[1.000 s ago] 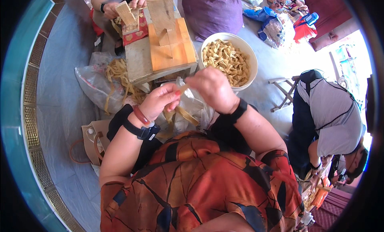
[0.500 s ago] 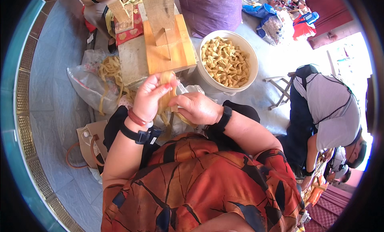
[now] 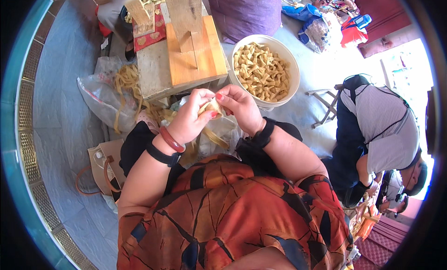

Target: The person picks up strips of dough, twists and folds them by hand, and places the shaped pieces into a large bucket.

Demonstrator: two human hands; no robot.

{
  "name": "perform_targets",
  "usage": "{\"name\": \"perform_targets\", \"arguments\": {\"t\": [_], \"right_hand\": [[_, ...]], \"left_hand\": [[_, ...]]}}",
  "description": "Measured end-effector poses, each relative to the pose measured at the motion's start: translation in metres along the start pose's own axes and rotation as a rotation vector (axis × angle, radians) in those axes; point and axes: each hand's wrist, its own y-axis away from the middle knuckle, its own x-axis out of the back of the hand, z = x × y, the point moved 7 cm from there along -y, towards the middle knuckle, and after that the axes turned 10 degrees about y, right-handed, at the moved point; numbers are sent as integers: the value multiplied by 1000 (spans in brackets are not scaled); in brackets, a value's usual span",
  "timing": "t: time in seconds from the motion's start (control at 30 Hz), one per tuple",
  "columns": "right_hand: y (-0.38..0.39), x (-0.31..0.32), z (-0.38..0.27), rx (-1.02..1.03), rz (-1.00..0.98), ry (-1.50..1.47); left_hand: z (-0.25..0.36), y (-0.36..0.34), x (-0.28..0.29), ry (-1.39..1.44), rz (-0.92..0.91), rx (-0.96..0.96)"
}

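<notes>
A folded pale-yellow strip (image 3: 212,108) is held up between my two hands, in front of the wooden stand. My left hand (image 3: 190,117) has its fingers closed around the strip's lower left side. On the other side, my right hand (image 3: 241,107) pinches its upper end between thumb and fingertips. The fingers hide part of the fold. Below my hands, more yellow strips (image 3: 215,139) lie on clear plastic over my lap. A white bucket (image 3: 298,81) beyond my right hand holds many knotted yellow pieces (image 3: 261,71).
A wooden stand with an upright board (image 3: 198,60) rests on a low bench (image 3: 151,81). Left of it, a plastic bag (image 3: 95,100) and loose strips lie on the floor. A purple sack (image 3: 244,14) stands behind the bucket. One person (image 3: 382,126) bends over at right; another sits far left.
My right hand has moved up beside my left fingertips. The strip, earlier stretched long over my left fingers, is now a small folded bundle between both hands.
</notes>
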Motion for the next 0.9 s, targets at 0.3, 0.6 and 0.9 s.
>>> {"name": "perform_targets", "arguments": {"t": [0.3, 0.6, 0.9], "right_hand": [[3, -12, -16, 91, -139, 121], [15, -23, -64, 721, 135, 995], [9, -21, -42, 216, -27, 725]], "left_hand": [[22, 4, 5, -584, 252, -260], [-48, 15, 4, 863, 113, 424], [-28, 15, 19, 394, 293, 119]]}}
